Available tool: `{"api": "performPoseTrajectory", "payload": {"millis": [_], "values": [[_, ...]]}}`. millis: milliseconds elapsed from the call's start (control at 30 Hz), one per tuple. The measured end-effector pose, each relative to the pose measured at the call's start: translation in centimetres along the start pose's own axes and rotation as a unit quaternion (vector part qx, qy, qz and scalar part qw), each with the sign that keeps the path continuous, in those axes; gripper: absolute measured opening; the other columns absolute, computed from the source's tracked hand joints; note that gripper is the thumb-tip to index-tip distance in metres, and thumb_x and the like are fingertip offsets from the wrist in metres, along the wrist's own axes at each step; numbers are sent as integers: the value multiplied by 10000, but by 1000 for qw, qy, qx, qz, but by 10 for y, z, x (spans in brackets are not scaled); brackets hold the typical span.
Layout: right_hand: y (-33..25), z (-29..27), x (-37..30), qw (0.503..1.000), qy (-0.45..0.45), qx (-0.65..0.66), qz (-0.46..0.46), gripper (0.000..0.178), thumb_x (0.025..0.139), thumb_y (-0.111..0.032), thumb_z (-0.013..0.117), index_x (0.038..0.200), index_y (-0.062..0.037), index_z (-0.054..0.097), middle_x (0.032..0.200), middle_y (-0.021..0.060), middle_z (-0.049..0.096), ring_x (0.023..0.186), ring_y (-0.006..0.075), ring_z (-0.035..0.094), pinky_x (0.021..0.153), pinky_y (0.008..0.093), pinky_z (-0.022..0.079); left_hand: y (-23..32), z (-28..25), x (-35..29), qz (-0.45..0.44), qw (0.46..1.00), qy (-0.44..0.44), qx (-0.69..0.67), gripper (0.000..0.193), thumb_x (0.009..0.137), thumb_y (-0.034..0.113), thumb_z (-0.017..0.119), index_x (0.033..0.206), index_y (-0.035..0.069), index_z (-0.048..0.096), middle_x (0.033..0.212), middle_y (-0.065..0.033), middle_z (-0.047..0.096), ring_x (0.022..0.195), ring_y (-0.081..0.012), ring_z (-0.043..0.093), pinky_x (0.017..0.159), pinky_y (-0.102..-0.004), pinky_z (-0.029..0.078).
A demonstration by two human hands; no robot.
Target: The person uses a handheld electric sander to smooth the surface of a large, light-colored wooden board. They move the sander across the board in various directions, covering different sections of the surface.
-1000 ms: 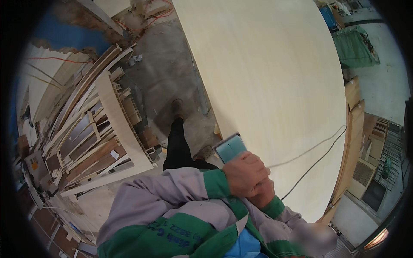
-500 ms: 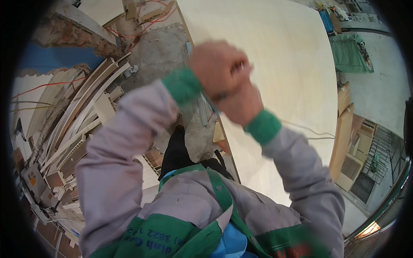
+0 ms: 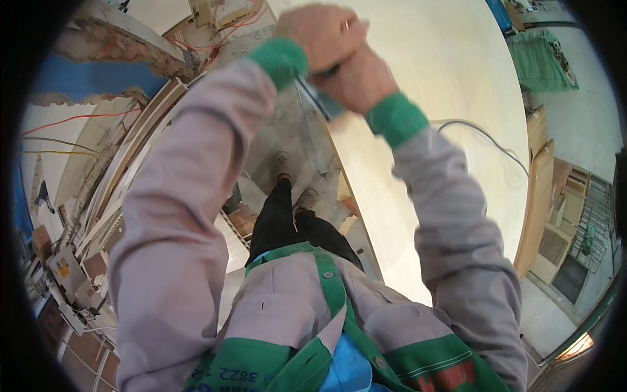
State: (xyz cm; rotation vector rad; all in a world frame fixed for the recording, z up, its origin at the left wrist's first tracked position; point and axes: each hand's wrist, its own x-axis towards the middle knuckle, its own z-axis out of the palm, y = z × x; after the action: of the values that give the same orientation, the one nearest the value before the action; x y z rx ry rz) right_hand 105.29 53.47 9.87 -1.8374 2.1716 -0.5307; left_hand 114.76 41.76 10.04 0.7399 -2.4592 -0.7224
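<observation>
Over the left edge of a large pale wooden board (image 3: 470, 78), my two hands meet. My left hand (image 3: 317, 36) is closed, its fingers lapping toward the right one. My right hand (image 3: 359, 80) is closed too, pressed against the left from below. A little of something dark shows between them, and its kind is hidden. Directly under the hands a blue-grey, flat-looking piece (image 3: 321, 101) sticks out near the board's edge; whether it belongs to what I hold, I cannot tell. Both hands are slightly blurred.
A grey cable (image 3: 486, 134) curves over the board beside my right sleeve. Long curved wooden strips (image 3: 134, 147) are piled at the left. Orange cord (image 3: 238, 29) lies on the floor at the far left. A metal strip (image 3: 312, 134) lies beside the board, near my feet.
Both hands have moved forward together, away from my body, still joined. More of the blue-grey piece shows beneath them. My feet and the cable on the board show more fully.
</observation>
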Motion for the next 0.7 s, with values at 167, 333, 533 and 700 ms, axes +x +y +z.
{"api": "performPoseTrajectory", "payload": {"millis": [167, 333, 533, 700], "values": [[1, -20, -190, 987, -125, 47, 87, 550, 802, -347, 821, 1261, -97, 651, 1058, 191, 737, 846, 400, 730, 742, 515, 601, 112, 46, -128, 50, 997, 24, -53, 206, 875, 326, 666, 858, 143, 760, 852, -126, 711, 792, -359, 667, 707, -483, 542], [-13, -35, -352, 974, -136, 52, 171, 484, 828, -354, 805, 1227, -117, 667, 1105, 153, 719, 879, 382, 724, 701, 516, 576, 211, 80, -214, 112, 975, -65, -180, 123, 814, 282, 721, 819, 159, 732, 743, -70, 635, 716, -298, 641, 610, -462, 486], [-21, -48, -364, 942, -185, 111, 257, 429, 848, -317, 777, 1223, -143, 660, 1078, 152, 702, 823, 385, 716, 664, 530, 573, 228, 81, -224, 115, 971, -48, -202, 123, 803, 276, 737, 794, 158, 704, 738, -33, 637, 713, -272, 636, 600, -433, 467], [-6, -39, -247, 967, -111, 133, 185, 521, 853, -308, 773, 1321, -145, 611, 1195, 185, 651, 916, 402, 708, 718, 526, 585, 154, 63, -136, 119, 980, -8, -161, 86, 793, 217, 761, 803, 140, 723, 722, -39, 673, 648, -258, 652, 592, -393, 503]]}}
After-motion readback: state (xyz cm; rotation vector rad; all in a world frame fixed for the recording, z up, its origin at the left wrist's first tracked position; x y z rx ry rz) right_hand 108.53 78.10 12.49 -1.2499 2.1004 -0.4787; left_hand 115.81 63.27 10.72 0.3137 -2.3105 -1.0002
